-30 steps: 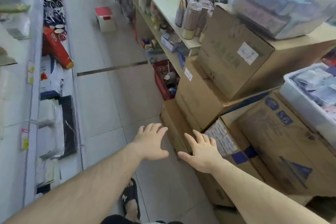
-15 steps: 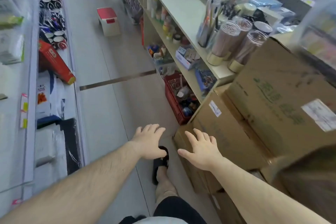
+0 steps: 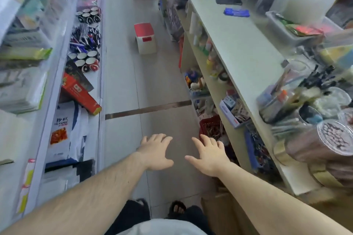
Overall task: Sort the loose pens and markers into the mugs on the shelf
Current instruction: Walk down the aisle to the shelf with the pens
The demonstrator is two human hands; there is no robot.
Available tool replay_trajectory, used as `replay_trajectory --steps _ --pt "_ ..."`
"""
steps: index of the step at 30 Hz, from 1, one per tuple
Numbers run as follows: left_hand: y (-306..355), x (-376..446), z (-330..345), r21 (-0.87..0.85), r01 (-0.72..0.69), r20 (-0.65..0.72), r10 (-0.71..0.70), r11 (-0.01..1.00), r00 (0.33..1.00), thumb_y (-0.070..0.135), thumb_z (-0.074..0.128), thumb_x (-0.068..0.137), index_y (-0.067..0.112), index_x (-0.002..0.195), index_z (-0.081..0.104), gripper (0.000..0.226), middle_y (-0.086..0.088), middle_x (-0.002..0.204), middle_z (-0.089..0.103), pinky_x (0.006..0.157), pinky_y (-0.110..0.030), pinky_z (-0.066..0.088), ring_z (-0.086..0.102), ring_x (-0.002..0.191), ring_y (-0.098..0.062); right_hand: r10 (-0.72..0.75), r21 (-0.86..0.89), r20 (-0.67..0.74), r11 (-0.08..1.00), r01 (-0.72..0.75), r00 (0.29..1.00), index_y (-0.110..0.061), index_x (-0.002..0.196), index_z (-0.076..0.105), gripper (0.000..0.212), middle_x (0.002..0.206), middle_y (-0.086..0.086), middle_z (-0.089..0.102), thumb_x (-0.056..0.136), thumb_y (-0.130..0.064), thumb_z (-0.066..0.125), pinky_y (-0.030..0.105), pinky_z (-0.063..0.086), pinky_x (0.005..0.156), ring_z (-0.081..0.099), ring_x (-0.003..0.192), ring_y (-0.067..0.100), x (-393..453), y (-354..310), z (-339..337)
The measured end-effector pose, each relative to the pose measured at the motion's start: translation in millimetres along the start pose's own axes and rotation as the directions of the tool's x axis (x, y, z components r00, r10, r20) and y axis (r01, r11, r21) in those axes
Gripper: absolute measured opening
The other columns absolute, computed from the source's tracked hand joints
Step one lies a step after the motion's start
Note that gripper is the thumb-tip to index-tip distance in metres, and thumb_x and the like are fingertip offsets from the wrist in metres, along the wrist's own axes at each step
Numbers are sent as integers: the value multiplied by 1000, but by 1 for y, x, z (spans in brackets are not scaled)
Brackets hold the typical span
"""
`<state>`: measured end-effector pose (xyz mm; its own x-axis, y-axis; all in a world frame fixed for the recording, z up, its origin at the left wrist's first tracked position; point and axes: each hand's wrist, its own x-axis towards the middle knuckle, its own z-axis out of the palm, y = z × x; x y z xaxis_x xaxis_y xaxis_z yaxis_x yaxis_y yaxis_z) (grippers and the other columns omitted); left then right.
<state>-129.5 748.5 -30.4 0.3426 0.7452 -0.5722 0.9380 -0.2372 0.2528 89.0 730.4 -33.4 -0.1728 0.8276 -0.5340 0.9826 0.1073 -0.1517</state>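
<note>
Two bare hands reach forward over the aisle floor (image 3: 122, 74), and I see nothing held in either. The left hand (image 3: 155, 151) is spread, palm down, fingers straight and slightly apart; the right hand (image 3: 210, 155) is likewise spread, thumb pointing toward the left hand, the two hands near each other but apart.

The task's things lie on the low white shelf (image 3: 100, 74) at the left of the aisle. A heap of loose pens and markers (image 3: 85, 39) sits between two clusters of mugs: the far mugs (image 3: 88, 16), dark with pale rims, and the near mugs (image 3: 86, 61), also upright with open mouths. I cannot tell whether any mug holds a pen. Just nearer than the near mugs, a red box (image 3: 81, 91) lies tilted on the shelf.

On my right, a long pale counter (image 3: 238, 47) carries a blue packet (image 3: 236, 12), a black flat object (image 3: 228, 1) and, at the near end, blurred clear jars (image 3: 317, 145). A red basket (image 3: 211, 126) sits under the counter, just beyond the right hand. A red-topped white stool (image 3: 145, 37) stands on the floor farther down the aisle.
</note>
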Motion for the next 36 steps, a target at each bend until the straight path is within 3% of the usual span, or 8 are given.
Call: replay_trajectory --steps 7,17,26,36 --pt "-104 122 -83 -42 0 -15 -1 999 1000 59 50 78 27 154 13 91 -1 161 15 118 -49 12 12 148 -22 18 -60 -2 998 -18 1000 -32 157 11 85 164 7 10 88 -78 27 50 10 118 12 149 30 164 -33 -77" --pt "-247 260 -241 -41 -62 15 63 997 998 58 50 77 27 152 19 87 2 156 23 116 -48 16 19 144 -20 88 43 32 995 -89 996 -35 156 11 83 164 5 9 87 -78 30 52 8 119 9 150 29 350 -103 -205" --pt "-314 417 -359 -37 -21 38 22 999 999 59 50 81 26 155 14 89 0 160 17 118 -48 13 15 147 -22 39 14 42 999 -39 998 -34 156 10 85 165 6 7 87 -77 30 53 8 119 9 150 32 543 -93 -301" --pt "-380 564 -515 -86 121 57 -117 989 992 62 50 81 24 155 14 90 -2 159 19 118 -45 13 17 146 -23 -100 -65 119 992 108 988 -34 156 11 84 164 7 9 87 -77 29 53 6 118 11 149 33 767 -84 -439"
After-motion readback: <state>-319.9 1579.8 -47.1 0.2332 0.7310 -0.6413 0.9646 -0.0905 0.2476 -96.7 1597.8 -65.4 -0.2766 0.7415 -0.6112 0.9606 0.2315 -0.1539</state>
